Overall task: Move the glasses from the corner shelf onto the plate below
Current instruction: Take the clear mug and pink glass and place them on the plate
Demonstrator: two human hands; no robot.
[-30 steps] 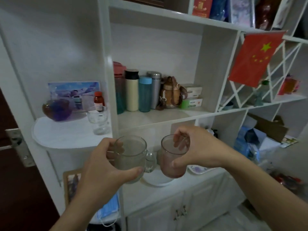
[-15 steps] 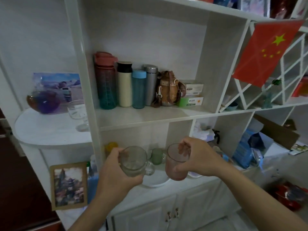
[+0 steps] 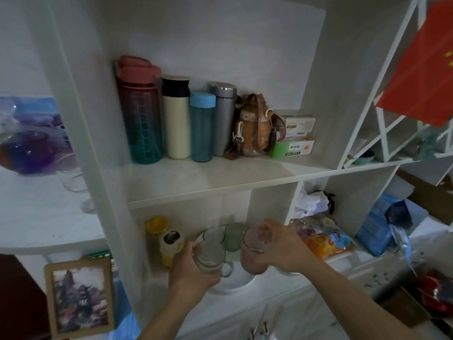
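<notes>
Glasses now lower than a second ago: clear handled glass mug (image 3: 210, 258) gripped in left hand (image 3: 190, 268), pink-tinted glass tumbler (image 3: 252, 256) pinched at rim by right hand (image 3: 282, 246), both just above white round plate (image 3: 235, 280). Ready for setting down; one clear glass (image 3: 72, 176) left on corner shelf (image 3: 36, 217).

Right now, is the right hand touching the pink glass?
Touching. The head view shows the right hand gripping the pink glass, fingers over its rim.

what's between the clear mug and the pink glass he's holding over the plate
Nothing at their own level in the head view: a bare gap separates the clear mug and pink glass. Behind the gap stands a green cup; below it lies the white plate.
</notes>
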